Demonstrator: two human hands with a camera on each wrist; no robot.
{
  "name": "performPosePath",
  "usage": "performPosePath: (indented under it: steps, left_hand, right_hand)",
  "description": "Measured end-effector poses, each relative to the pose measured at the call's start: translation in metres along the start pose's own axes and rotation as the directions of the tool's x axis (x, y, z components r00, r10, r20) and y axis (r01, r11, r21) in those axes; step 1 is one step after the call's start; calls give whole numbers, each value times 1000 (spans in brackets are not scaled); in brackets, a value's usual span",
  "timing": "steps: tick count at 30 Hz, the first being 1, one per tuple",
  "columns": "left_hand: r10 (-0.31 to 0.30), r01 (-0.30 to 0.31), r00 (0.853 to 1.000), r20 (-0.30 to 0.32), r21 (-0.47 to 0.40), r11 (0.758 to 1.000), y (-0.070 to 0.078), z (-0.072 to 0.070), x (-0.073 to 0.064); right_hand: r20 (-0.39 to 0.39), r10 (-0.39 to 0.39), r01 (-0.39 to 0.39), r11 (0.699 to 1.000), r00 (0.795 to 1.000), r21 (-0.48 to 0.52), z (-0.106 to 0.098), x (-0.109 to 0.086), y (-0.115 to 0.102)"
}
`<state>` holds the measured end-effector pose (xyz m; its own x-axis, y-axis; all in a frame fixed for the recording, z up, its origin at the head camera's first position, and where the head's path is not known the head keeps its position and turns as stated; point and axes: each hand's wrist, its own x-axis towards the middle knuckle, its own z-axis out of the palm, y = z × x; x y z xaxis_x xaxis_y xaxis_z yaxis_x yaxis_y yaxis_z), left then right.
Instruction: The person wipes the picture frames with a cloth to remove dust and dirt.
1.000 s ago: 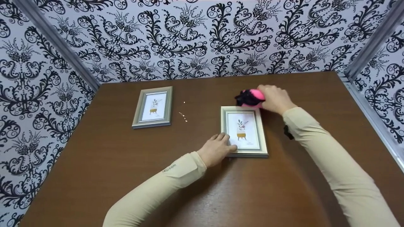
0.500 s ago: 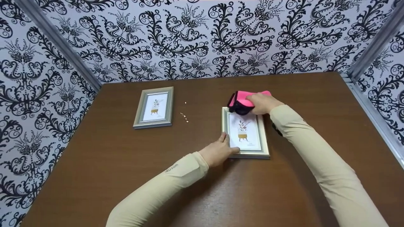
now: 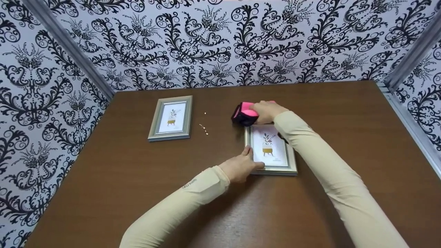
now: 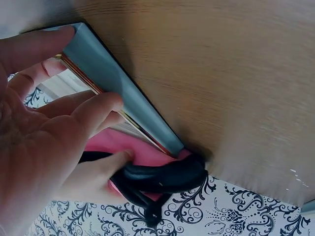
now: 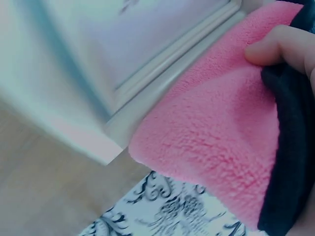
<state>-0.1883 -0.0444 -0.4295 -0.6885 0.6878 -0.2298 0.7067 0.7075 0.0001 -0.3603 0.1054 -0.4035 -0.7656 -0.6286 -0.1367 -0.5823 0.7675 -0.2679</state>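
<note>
A pale silver picture frame (image 3: 292, 162) with a plant print lies flat at centre right of the brown table. My left hand (image 3: 239, 167) holds its near left corner, thumb over the front edge and fingers along the left side. In my right hand (image 3: 267, 111) is a fluffy pink cloth (image 5: 206, 128) with black edging, bunched up over the frame's far left corner. The right wrist view shows the plush side lying along the frame's edge, with a thumb pressing into it. Part of the frame's far edge is hidden behind the right hand and cloth.
A second, matching picture frame (image 3: 188, 117) lies to the left on the table (image 3: 165, 165). Small bright specks (image 3: 204, 129) show on the wood between the two frames. Walls (image 3: 213, 44) with black-and-white scroll patterns stand behind and at both sides.
My right hand has moved the pink cloth leftward along the frame's far edge, from the right part to the far left corner. The left hand stays at its corner.
</note>
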Motion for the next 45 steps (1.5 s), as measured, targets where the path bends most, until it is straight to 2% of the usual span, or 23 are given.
performPosePath:
  steps: [5, 12, 19, 27, 32, 36, 40, 45]
  left_hand:
    - [20, -19, 999, -34, 30, 999, 0, -1, 3]
    - [24, -21, 998, -54, 68, 997, 3, -3, 9]
    - [55, -35, 991, -123, 159, 987, 6, -2, 10]
    - [46, -25, 989, -144, 142, 990, 2, 0, 5]
    - [52, -30, 984, -171, 130, 991, 0, 1, 3]
    - [53, -33, 985, -167, 119, 992, -1, 2, 2]
    - [43, -26, 989, -142, 114, 993, 0, 3, 2]
    - [42, -26, 989, -141, 110, 994, 2, 4, 2]
  right_hand:
    - [-17, -30, 30, 1000, 999, 9, 1, 5, -7]
    - [-56, -88, 92, 994, 995, 65, 3, 2, 0]
    - [16, -25, 23, 992, 1000, 122, -3, -5, 8]
    - [-4, 4, -4, 992, 1000, 124, -10, -30, 42]
    - [-16, 35, -33, 994, 999, 103, -14, -50, 63]
    - [-28, 43, -42, 997, 999, 61, -13, -59, 73]
    - [-40, 45, -45, 999, 998, 19, -9, -61, 71]
    - [-55, 30, -30, 999, 998, 13, -1, -50, 54]
